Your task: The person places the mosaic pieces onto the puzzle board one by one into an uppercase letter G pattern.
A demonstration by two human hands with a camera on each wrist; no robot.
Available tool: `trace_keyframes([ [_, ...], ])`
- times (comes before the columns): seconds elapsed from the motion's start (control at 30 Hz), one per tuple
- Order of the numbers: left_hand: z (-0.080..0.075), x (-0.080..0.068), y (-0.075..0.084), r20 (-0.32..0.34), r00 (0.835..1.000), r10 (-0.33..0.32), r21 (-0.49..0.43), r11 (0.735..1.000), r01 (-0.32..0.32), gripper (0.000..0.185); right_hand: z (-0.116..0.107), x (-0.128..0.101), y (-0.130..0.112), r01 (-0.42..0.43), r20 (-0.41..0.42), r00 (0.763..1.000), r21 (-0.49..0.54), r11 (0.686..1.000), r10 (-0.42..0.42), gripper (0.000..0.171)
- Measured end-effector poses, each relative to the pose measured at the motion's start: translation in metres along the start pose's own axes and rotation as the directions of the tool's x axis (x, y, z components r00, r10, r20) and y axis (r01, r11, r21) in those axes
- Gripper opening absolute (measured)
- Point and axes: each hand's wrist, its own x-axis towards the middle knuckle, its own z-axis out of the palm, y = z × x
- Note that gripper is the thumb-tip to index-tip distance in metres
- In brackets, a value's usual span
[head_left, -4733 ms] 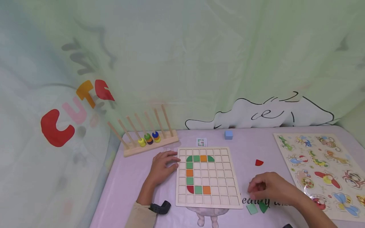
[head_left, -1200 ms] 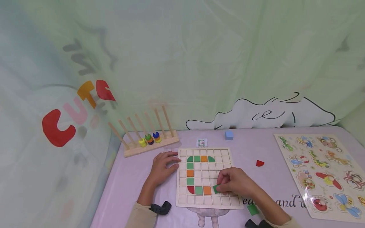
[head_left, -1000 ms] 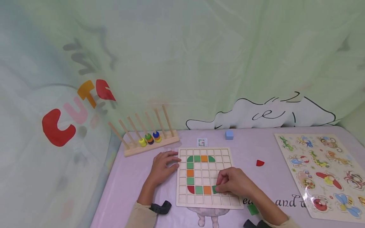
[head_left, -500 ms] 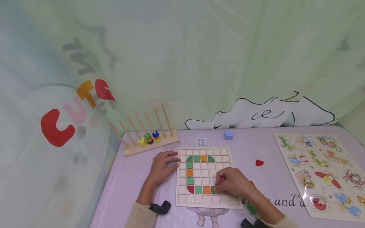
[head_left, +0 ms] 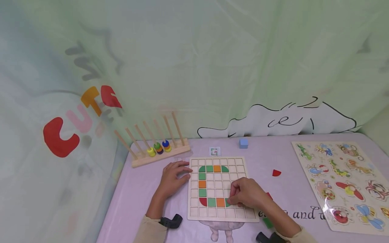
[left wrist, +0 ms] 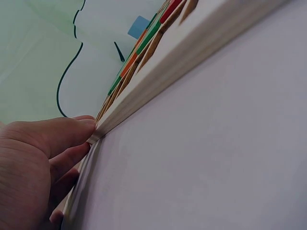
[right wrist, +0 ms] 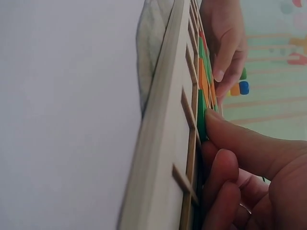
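Between thumb and fingers, my right hand (head_left: 247, 193) pinches a green quarter-round tile (head_left: 227, 202) at a cell of the wooden grid board (head_left: 225, 216), right beside an orange tile (head_left: 220, 202). In the right wrist view the green tile (right wrist: 201, 115) lies level with the board, partly behind the thumb. My left hand (head_left: 173, 179) touches the board's left edge with relaxed fingers; the left wrist view has its thumb (left wrist: 72, 130) against the board's edge. Green and orange tiles with a red corner (head_left: 203, 201) form a C-shaped outline on the grid.
Right of the board lie a red quarter tile (head_left: 276, 173), another red piece (head_left: 269, 195) and a green square (head_left: 268, 222), the last two partly behind my right arm. Behind are a pattern card (head_left: 214, 152), blue cube (head_left: 243, 143) and peg rack (head_left: 162, 157). An animal puzzle (head_left: 340, 189) lies right.
My right hand has carried the green quarter-round tile leftward from the tabletop onto the board, then shifted it slightly left beside the orange tile. My left hand has stayed at the board's edge.
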Motion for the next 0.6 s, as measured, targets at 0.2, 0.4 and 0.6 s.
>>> trace_keyframes([
  [0.2,-0.0002,0.0001,-0.0004,0.009,1.0,-0.011,-0.002,1.0,0.011,0.017,0.0001,-0.0003,-0.0022,-0.024,-0.016,1.0,0.002,1.0,0.024,0.027],
  [0.4,-0.0008,0.0,0.0001,0.008,1.0,0.007,0.008,1.0,-0.007,0.017,-0.0006,0.0004,-0.0019,-0.035,-0.014,0.999,0.006,0.999,0.035,0.027],
  [0.6,-0.0008,0.0,0.0009,-0.005,1.0,0.017,0.0,1.0,-0.017,0.017,-0.0069,0.0003,0.0065,0.028,0.034,0.999,0.071,0.997,-0.031,0.024],
])
